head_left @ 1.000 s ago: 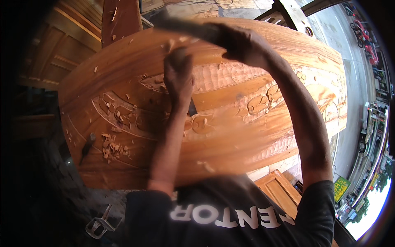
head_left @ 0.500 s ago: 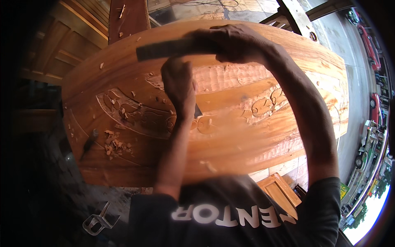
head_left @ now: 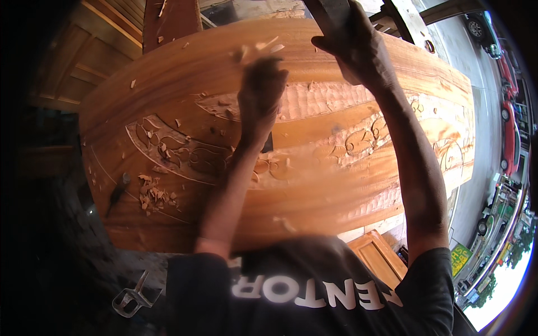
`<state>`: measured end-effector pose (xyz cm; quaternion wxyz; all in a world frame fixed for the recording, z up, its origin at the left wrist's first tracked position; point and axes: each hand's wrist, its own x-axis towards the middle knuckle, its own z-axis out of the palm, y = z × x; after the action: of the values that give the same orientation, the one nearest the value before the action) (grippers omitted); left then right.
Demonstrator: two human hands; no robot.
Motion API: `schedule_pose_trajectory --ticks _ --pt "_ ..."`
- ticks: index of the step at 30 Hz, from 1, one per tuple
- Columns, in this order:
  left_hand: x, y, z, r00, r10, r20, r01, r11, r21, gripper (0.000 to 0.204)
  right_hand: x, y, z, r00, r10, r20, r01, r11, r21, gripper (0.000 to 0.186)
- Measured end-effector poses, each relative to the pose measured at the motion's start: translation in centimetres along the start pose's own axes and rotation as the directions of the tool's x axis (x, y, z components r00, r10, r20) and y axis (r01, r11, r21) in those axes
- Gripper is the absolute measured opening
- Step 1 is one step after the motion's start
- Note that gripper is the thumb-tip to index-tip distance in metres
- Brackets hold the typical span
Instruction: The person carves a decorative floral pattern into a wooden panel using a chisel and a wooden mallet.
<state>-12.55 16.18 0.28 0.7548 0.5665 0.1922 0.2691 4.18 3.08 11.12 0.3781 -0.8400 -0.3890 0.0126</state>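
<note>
A broad brown wooden panel (head_left: 319, 196) with carved scrolls and gouged bands lies in front of me. My left hand (head_left: 262, 95) is closed in a fist around an upright chisel over the panel's middle. Only the chisel's flat dark blade (head_left: 268, 142) shows below the fist; the top of the hand is smeared by motion. Up at the far edge, my right hand (head_left: 361, 53) grips a dark, squared mallet (head_left: 334, 19), raised away from the chisel. Part of the mallet is cut off by the picture's top. Pale wood chips (head_left: 260, 49) blur beside the left fist.
A heap of shavings (head_left: 156, 193) and a slim dark tool (head_left: 119, 193) lie on the panel's left part. Panelled wooden doors (head_left: 70, 61) stand at far left. A metal clamp-like frame (head_left: 134, 299) sits at lower left. Vehicles (head_left: 507, 134) line the street at right.
My right hand has swung the mallet up and to the right, away from the left fist. The left fist has shifted slightly right. Chips now show blurred near it.
</note>
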Motion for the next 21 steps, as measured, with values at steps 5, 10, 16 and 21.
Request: schedule_pose_trajectory --ticks 5,10,16,21 --pt "-0.1 -0.2 -0.6 0.993 -0.053 0.102 0.059 0.997 -0.059 0.037 -1.8 0.8 -0.8 0.884 -0.075 0.461 0.235 0.925 -0.299 0.084" --pt "0.3 -0.4 0.2 0.988 -0.105 0.115 0.113 0.992 -0.057 0.034 -1.4 3.2 -1.1 0.975 0.203 0.093 -0.201 0.979 -0.029 0.083" --pt "0.3 -1.3 -1.0 0.978 -0.127 0.163 0.136 0.989 -0.049 0.035 -1.9 3.7 -0.6 0.89 -0.082 0.448 0.197 0.956 -0.217 0.078" --pt "0.2 -1.2 0.1 0.963 -0.179 0.2 0.189 0.981 -0.033 0.036 -1.8 3.1 -0.8 0.936 0.269 0.229 -0.246 0.962 -0.121 0.077"
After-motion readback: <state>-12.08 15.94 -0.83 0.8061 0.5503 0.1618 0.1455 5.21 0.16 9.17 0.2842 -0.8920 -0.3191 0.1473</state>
